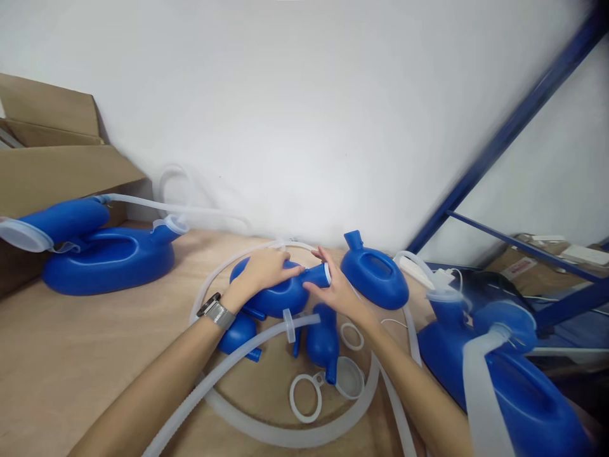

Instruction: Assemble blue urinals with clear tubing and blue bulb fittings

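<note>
While the fingers of the left hand (269, 270) are curled over the body of the middle blue bottle (280, 298), gripping it with the thumb reaching along toward its neck, the fingers of the right hand (335, 285) are open around the neck's white-rimmed mouth, thumb on the near side. This bottle sits on the wooden counter (143, 355), its neck pointing right. A watch (217, 312) is on the left wrist.

Just in front of the bottle, a translucent tube (228, 362) passes through a pale disc (288, 325), its end over a blue bulb-shaped part (322, 343); a similar blue part (239, 333) lies to the left. Nearer the camera are a loose white ring (352, 336) and another ring (305, 398) joined to a clear lid (351, 378). More tubing loops around these pieces.

To the right stands an uncapped blue bottle (375, 279), and nearer, at the right edge, are lidded blue bottles (528, 393) with tubing. At far left, two more lidded blue bottles (111, 260) are beside a cardboard box (61, 171). Behind are a white wall (285, 114) and a blue metal frame (504, 139).
</note>
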The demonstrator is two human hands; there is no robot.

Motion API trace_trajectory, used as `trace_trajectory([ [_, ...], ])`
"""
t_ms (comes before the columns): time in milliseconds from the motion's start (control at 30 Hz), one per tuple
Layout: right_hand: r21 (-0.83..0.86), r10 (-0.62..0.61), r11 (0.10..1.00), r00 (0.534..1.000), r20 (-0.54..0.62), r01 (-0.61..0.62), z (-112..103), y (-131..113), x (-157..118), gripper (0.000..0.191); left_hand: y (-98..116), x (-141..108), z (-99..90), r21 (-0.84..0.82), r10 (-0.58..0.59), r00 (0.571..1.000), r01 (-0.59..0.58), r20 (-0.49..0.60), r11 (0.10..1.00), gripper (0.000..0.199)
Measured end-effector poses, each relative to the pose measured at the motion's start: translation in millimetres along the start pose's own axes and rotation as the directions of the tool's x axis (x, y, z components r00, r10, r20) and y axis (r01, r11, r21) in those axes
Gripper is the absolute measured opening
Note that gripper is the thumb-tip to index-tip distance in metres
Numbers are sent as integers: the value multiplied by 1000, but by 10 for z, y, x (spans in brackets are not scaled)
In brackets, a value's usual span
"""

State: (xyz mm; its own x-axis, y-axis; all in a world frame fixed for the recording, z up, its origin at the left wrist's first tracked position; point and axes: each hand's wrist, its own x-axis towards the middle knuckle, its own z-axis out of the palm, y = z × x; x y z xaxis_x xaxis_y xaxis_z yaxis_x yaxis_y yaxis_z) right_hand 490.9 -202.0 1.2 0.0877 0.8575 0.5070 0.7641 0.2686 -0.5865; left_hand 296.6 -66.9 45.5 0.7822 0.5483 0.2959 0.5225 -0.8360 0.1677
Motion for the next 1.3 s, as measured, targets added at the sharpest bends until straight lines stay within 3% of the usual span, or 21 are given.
trace_trajectory([
  [200, -21, -82, 996, 996, -21, 81, -5, 1, 22, 74, -4, 12, 20, 16, 12, 1000, -12, -5, 1000, 56],
  [400, -32, -50, 998, 998, -38, 48, -13, -84, 21, 48, -15, 29, 45, 14, 16, 1000, -16, 1, 1000, 57],
  [633, -29, -11, 1000, 1000, -24, 10, -25, -122, 3, 58, -8, 35, 35, 11, 21, 1000, -21, 24, 1000, 60],
  [867, -101, 100, 991, 982, 161, -84, -179, -255, 68, 49, -25, 40, 33, -7, 23, 999, -23, 27, 1000, 60],
  [1100, 70, 96, 993, 994, 43, -99, -52, -183, 33, 53, -4, 33, 33, 1, 13, 1000, -13, 8, 1000, 55],
  [1300, 217, 257, 942, 966, 31, -258, 18, -170, -12, 76, 0, 28, 49, -11, 14, 1000, -14, -9, 1000, 57],
])
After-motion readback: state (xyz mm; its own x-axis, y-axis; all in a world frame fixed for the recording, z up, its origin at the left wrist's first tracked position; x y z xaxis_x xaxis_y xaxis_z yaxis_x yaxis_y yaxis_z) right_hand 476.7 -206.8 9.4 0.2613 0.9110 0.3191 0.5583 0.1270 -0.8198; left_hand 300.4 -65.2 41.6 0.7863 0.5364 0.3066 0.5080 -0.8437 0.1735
